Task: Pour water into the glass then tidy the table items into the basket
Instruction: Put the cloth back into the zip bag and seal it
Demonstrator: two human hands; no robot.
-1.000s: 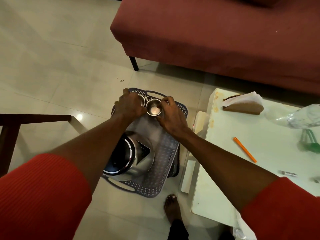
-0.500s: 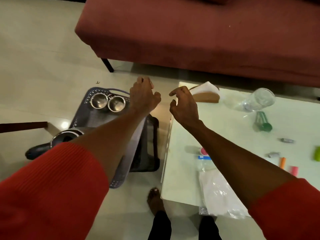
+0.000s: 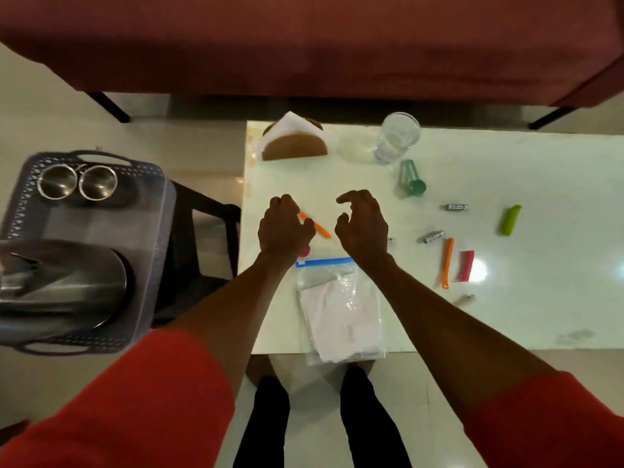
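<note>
Behind the white counter (image 3: pixel 506 315) runs a dark red sofa (image 3: pixel 304 38), and on a stool to my left sits the grey basket (image 3: pixel 158 251), already holding two steel cups (image 3: pixel 78 182) and a steel jug (image 3: pixel 64 282). My left hand (image 3: pixel 283 228) hovers loosely curled over the near end of an orange stick (image 3: pixel 315 226); whether it touches it I cannot tell. My right hand (image 3: pixel 363 224) hangs half open just beside it, fingers bent, holding nothing. I judge the stick is next, so I should pinch it low against the counter and take the zip bag (image 3: pixel 341 309) below my wrists in the same trip. The glass (image 3: pixel 398 138) stands at the far edge near the napkin holder (image 3: pixel 293 143), well apart from my hands; it needs an upright, slow carry. Small clips and tubes lie scattered to the right.
</note>
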